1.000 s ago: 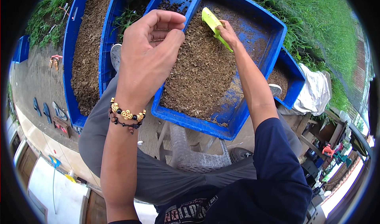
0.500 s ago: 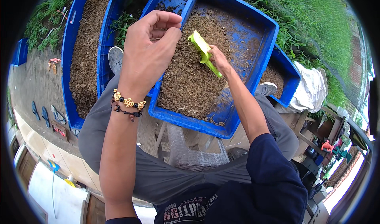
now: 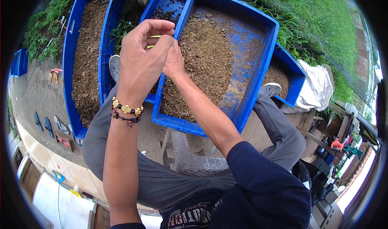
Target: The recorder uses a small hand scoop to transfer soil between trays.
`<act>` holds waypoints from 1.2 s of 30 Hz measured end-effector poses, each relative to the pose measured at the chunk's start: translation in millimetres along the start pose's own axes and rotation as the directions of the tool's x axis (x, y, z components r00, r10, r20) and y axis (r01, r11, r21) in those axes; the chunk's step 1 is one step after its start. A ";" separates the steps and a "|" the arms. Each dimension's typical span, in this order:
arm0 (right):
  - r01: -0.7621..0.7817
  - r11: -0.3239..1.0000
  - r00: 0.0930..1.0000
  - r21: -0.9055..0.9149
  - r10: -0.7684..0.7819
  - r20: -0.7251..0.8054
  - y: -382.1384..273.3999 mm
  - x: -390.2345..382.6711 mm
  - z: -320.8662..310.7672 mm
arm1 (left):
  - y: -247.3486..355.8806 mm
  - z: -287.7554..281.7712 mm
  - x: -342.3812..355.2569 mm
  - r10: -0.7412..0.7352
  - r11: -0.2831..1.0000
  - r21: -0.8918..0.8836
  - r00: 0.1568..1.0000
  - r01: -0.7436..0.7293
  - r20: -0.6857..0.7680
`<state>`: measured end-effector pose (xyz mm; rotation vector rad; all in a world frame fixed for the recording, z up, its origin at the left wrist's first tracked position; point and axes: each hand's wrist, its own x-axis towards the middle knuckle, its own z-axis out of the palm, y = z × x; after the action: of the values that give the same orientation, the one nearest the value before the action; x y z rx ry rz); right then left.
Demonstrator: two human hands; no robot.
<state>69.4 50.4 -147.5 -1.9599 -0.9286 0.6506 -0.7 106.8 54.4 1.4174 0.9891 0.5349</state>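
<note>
We saw the right hand (image 3: 174,62) swing left within half a second, from over the crumbly brown material (image 3: 208,59) to behind the left hand (image 3: 145,55). The yellow-green scoop (image 3: 150,46) had gone too — only slivers showed, near the blue tray's (image 3: 178,124) left rim — so the work had shifted off the heap. Left fingers curled loosely thumbward; whether either hand gripped anything, we couldn't tell.

Soil (image 3: 206,59) in the middle tray (image 3: 258,75), side tray (image 3: 68,79) to its left, cloth (image 3: 313,87) to its right
</note>
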 end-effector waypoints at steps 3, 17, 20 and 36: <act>-0.072 0.994 0.971 -0.087 0.090 0.223 -13.1 13.6 -5.0 | 2.0 -0.7 1.3 0.006 1.000 -0.023 1.000 -0.006 -0.005; -0.401 0.916 0.912 -0.034 0.395 -0.113 215.6 141.2 -141.9 | 12.1 5.3 -0.4 0.027 0.996 -0.086 0.998 -0.031 -0.055; -0.442 0.887 0.897 -0.134 0.434 -0.083 218.3 152.3 -137.7 | 10.0 2.6 0.2 0.020 0.998 -0.065 0.997 -0.024 -0.069; -0.095 0.988 0.916 -0.118 0.134 0.379 183.2 107.0 -96.8 | 6.2 4.4 1.8 0.049 0.998 -0.031 0.997 -0.051 -0.063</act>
<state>268.5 24.0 -265.9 -2.0213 -1.1036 1.1089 5.4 106.6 59.4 1.4061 0.9918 0.6323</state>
